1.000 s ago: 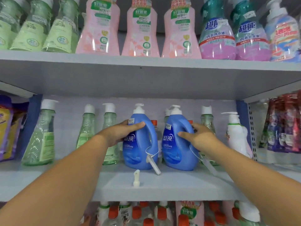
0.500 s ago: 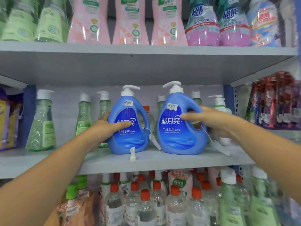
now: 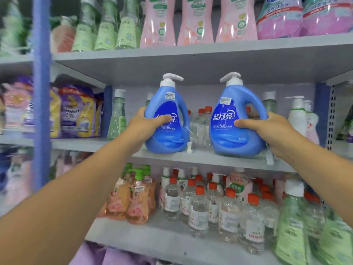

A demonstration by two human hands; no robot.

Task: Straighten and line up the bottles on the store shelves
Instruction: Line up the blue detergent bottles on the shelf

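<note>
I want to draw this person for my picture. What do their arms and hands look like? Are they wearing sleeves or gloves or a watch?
Both arms are bare as far as the picture shows: no sleeves in view. The left hand and the right hand wear no gloves. No watch, bracelet or ring shows on either one. The fingernails look short and plain.

I hold two blue pump-top detergent bottles upright at the middle shelf [image 3: 210, 159] front edge, labels forward: left bottle [image 3: 168, 123] and right bottle [image 3: 236, 127], well apart.
</note>
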